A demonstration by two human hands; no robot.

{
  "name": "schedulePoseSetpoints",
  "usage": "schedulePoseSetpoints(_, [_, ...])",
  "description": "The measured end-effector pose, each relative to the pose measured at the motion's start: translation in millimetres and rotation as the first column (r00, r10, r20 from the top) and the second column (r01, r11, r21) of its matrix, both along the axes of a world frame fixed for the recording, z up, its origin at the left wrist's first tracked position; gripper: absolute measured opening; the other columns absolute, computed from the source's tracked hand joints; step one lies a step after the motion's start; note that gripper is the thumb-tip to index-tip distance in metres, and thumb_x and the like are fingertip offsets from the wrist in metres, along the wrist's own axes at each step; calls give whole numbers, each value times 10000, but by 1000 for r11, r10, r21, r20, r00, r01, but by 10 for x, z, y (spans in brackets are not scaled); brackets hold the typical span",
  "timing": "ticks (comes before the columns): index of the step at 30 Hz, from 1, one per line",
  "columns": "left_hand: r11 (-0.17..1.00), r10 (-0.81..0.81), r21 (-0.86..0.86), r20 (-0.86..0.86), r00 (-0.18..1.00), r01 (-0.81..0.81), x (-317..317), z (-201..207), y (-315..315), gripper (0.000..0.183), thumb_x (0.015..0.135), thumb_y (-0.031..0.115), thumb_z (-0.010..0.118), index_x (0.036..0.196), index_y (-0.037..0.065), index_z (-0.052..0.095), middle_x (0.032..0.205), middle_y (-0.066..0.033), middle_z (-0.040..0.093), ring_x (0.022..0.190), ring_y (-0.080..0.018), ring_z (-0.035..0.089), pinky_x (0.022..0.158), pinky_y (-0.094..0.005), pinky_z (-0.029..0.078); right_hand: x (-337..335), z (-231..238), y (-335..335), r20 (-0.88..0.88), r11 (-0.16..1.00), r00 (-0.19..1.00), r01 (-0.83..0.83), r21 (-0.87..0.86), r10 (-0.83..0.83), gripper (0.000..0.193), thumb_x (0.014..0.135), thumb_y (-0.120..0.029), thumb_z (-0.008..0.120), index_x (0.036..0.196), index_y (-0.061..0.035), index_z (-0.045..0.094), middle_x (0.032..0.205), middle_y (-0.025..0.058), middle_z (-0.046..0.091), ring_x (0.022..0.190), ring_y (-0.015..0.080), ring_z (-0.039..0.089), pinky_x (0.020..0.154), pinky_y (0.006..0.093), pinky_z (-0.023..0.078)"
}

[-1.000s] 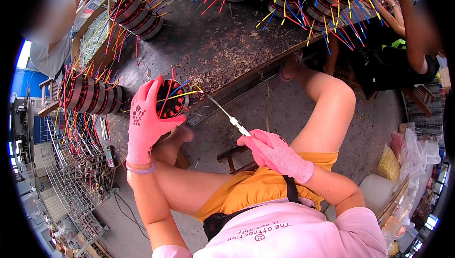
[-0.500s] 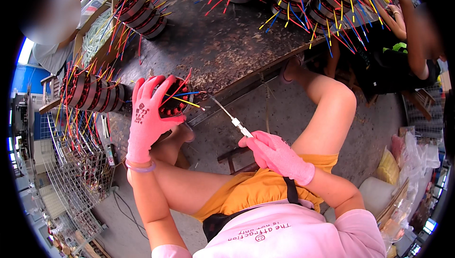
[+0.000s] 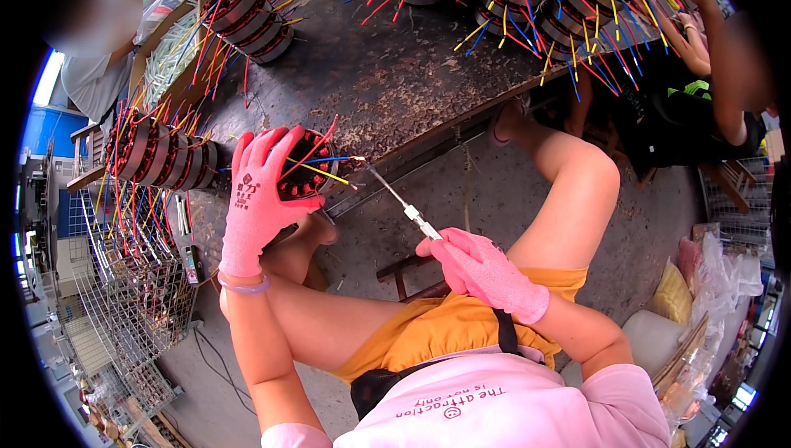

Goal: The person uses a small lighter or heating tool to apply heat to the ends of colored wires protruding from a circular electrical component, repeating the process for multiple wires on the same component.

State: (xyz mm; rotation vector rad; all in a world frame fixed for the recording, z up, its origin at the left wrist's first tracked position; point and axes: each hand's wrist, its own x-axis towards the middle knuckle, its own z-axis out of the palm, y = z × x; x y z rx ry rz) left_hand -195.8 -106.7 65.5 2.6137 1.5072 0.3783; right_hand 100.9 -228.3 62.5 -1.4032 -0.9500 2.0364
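My pink-gloved left hand is wrapped round a motor stator at the table's near edge. Red, blue and yellow wires stick out of its wound end to the right. In my right hand, also pink-gloved, is a thin metal-tubed tool with a white handle; its exact kind is unclear. The tool's tip points up-left, close to the end of the blue wire. A small bright orange-yellow spot shows at that wire end. Whether tip and wire touch, I cannot tell.
More wired stators stand on the dark worn table, one stack left of my hand, others at the back. A box of pale strips sits far left, above a wire rack. Two people sit nearby. Plastic bags lie at right.
A bright orange-yellow spot has appeared at the blue wire's end by the tool tip. The blue wire's end sits slightly higher. Both hands have hardly moved.
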Motion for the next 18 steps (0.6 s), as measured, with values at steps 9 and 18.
schedulePoseSetpoints(9, [1000, 24, -15, 44, 999, -23, 18, -3, -6, 978, 546, 248, 893, 1417, 61, 490, 1366, -138, 544, 1319, -325, 461, 1206, -500, 231, 0, 64, 21, -17, 998, 1000, 14, -58, -15, 283, 1033, -256, 509, 1101, -5, 620, 662, -24, 451, 553, 55, 406, 515, 236, 352])
schedulePoseSetpoints(18, [999, 31, -11, 26, 999, -31, 7, -15, -19, 1004, 522, 243, 903, 1416, 53, 489, 1369, -140, 541, 1324, -328, 455, 1201, -495, 246, 17, 57, 23, -20, 998, 1000, -4, -70, 2, 277, 1044, -259, 496, 1115, -20, 617, 670, -42, 426, 550, 47, 391, 506, 229, 336])
